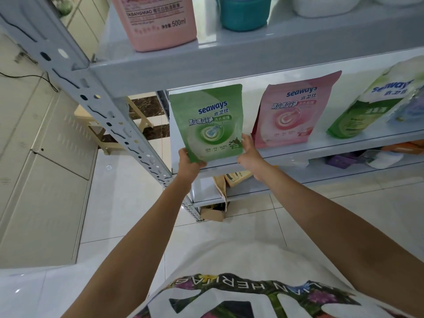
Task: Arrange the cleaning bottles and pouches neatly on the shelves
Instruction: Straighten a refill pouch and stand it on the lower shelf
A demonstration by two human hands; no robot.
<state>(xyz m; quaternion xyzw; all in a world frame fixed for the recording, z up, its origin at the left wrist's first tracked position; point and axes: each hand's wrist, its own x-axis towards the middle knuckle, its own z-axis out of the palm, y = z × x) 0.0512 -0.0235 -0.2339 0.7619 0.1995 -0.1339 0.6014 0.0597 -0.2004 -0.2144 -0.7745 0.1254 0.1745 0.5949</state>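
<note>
Green pouch (211, 125) is going in upright just left of the pink pouch (291, 115) on the same shelf (332, 146), left hand (189, 164) and right hand (249, 152) each gripping a bottom corner; green-white pouch (367, 106) right of pink is leaning, needs straightening, so guessing midway.

Both bare forearms stretch forward, nearly straight. The left hand (188, 165) grips the lower left corner of the green pouch (211, 120). The right hand (249, 156) holds its lower right corner, fingers pointing up along the edge.
</note>
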